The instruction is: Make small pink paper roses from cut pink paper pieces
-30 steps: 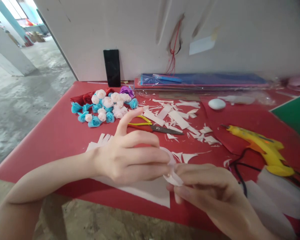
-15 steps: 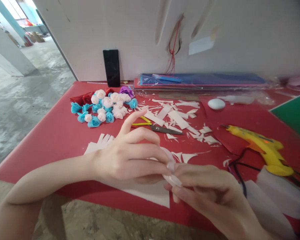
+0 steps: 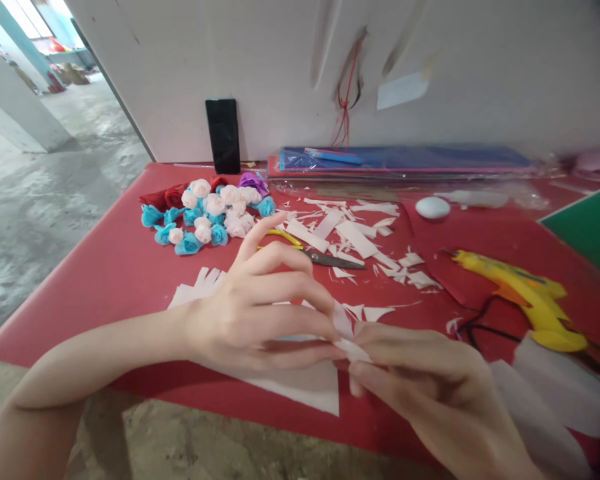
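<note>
Between my two hands is a small piece of white paper (image 3: 353, 349), partly rolled and mostly covered by fingers. My left hand (image 3: 270, 307) pinches its left end, with the index finger raised away from it. My right hand (image 3: 415, 373) grips the right end between thumb and fingers. Below and left of my left hand lies a white paper sheet (image 3: 300, 387) with a fringed strip end (image 3: 200, 285) showing past the wrist. Behind my left hand are scissors (image 3: 335, 260) with yellow handles, partly hidden by the fingers.
White paper scraps (image 3: 355, 237) are strewn mid-table. Blue, white, red and purple paper flowers (image 3: 207, 213) cluster at the left. At the right rests a yellow glue gun (image 3: 525, 293) with its cord, near a white egg-shaped object (image 3: 433, 208). A phone (image 3: 223, 137) leans on the back wall.
The fingers of both hands have shifted slightly around the white paper, and it shows less now. My left middle fingers have moved a little. Everything on the table stays put.
</note>
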The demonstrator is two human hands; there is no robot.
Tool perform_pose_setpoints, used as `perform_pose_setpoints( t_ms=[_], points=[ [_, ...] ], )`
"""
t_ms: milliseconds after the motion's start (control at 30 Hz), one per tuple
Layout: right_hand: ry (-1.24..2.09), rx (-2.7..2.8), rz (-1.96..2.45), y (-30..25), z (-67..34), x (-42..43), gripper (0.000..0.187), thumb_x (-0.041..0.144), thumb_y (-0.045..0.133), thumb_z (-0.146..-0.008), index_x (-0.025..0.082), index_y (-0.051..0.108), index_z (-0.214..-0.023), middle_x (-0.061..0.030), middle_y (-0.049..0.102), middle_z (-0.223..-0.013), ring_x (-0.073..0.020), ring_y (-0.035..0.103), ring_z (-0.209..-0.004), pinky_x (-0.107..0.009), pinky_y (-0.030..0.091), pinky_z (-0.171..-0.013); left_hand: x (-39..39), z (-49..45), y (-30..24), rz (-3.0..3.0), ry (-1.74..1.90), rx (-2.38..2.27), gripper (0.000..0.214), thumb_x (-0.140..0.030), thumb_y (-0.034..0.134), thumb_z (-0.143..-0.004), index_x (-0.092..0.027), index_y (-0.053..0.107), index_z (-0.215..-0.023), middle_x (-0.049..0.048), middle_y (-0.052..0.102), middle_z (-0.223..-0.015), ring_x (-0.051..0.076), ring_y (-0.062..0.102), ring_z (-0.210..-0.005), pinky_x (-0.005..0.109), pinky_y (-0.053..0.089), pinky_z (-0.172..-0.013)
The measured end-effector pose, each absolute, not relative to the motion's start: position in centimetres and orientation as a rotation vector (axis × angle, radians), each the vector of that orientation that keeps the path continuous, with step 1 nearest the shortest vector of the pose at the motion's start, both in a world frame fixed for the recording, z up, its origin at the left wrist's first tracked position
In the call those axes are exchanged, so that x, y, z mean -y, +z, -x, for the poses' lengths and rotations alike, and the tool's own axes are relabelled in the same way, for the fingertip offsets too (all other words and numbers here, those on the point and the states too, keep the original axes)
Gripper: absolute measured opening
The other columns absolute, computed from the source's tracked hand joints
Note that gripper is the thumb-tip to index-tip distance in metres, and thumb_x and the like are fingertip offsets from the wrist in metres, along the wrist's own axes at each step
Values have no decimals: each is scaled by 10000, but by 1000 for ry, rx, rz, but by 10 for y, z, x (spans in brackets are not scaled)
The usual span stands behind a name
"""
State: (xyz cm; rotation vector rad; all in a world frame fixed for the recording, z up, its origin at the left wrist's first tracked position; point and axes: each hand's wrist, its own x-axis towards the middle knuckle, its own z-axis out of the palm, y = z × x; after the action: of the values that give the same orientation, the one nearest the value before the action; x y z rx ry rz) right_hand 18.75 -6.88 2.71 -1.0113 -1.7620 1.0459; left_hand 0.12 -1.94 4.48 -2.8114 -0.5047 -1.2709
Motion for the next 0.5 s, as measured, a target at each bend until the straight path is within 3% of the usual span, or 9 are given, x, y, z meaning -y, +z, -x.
perform_pose_setpoints(
  t_ms=[500],
  points=[
    [1042, 1822, 1055, 25, -189, 69, 275, 177, 555, -767, 189, 539, -492, 26, 535, -456, -101, 496, -414, -190, 391, -402, 22, -2, 44, 2875, -1291, 406, 76, -154, 555, -731, -227, 573, -733, -54, 670, -649, 125, 566, -657, 432, 354, -1015]
  ],
)
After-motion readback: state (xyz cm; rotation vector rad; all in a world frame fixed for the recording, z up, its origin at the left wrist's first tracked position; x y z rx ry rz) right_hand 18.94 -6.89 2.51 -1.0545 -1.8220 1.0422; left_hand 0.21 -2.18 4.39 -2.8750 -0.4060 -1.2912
